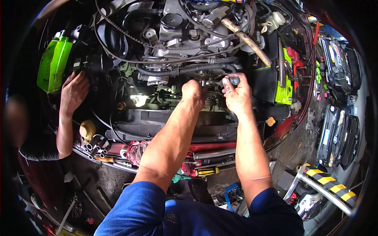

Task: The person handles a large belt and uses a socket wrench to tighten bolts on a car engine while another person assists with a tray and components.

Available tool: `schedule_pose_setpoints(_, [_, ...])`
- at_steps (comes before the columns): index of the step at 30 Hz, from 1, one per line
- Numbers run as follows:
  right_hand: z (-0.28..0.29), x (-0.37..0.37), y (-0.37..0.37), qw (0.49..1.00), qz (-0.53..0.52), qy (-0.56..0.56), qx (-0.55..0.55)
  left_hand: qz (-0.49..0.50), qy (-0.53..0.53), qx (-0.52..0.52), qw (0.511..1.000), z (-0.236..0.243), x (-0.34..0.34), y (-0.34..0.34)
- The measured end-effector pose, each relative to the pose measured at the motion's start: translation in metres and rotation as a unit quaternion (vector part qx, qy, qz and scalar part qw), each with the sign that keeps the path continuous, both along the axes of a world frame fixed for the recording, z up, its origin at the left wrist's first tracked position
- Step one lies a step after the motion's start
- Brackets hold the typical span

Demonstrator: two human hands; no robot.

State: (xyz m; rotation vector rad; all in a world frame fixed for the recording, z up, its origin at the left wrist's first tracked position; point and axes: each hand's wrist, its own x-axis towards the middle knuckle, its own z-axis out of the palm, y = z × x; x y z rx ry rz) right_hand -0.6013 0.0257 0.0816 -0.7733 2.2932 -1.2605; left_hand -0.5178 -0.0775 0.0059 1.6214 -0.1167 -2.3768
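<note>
Both my hands reach into a car's engine bay, in front of the engine (173, 43). My left hand (193, 92) is closed low among the metal parts, and its fingers and whatever they grip are hidden. Beside it, my right hand (238, 94) is closed round an object with a rounded blue-grey end (234, 81); the rest of that object is covered by my fingers. Just beyond my hands runs a black corrugated hose (181, 71). A toothed belt (122, 34) hangs in a loose loop over the engine.
At the left, another person's hand (75, 92) touches dark parts near a lime-green panel (55, 65). A wooden handle (248, 43) lies across the engine's right side. Tubular tools (96, 147) and a yellow-handled screwdriver (206, 172) lie along the front edge. A striped metal stand (327, 185) is at lower right.
</note>
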Motion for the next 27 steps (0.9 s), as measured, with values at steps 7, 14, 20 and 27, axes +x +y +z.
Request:
schedule_pose_setpoints(7, [-0.002,0.003,0.003,0.977,0.001,-0.167,-0.13,0.121,0.082,0.04,0.989,0.001,0.008,-0.004])
schedule_pose_setpoints(14, [-0.051,0.039,-0.027,0.967,0.033,-0.203,-0.148,0.245,0.111,-0.014,0.963,-0.022,0.021,-0.018])
schedule_pose_setpoints(20, [-0.05,0.048,-0.042,0.981,0.029,-0.157,-0.111,0.261,0.1,0.01,0.96,-0.028,0.021,-0.024])
schedule_pose_setpoints(27, [-0.06,0.031,-0.033,0.965,-0.012,-0.211,-0.153,0.271,0.053,0.029,0.961,-0.012,0.014,-0.021])
